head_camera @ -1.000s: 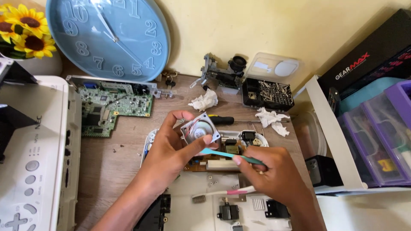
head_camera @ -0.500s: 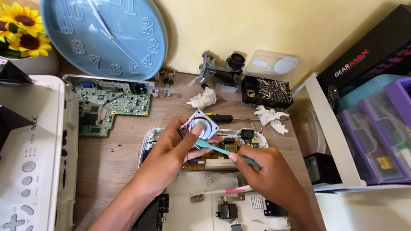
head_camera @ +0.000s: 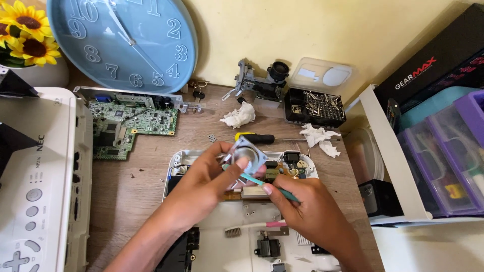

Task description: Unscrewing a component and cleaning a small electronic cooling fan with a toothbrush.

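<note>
1. Left hand (head_camera: 214,179) closed around a small square metal module with a round disc (head_camera: 248,152), thumb pressed near the disc's face; module now raised a little higher and tipped further toward the camera than a second ago.
2. Right hand (head_camera: 307,211) pinched shut on a thin teal tool (head_camera: 262,184), tip now brought in under the left thumb, touching or almost touching the module's lower edge; cannot tell which.
3. Both hands drawn closer together than half a second ago, so judged as close work on the module itself, held in the air, not on the parts below.
4. Module hovering above the opened white casing (head_camera: 176,161) on the wooden tabletop (head_camera: 136,186), just over the exposed brown board inside.
5. Pink-handled toothbrush (head_camera: 252,228) lying untouched on the casing, near the right wrist.
6. Unmoved across the frames: green circuit board (head_camera: 133,123) to the left, black-handled screwdriver (head_camera: 257,137) behind the hands, black bit case (head_camera: 315,106), crumpled tissues (head_camera: 239,116), blue wall clock (head_camera: 123,43) leaning on the wall.
</note>
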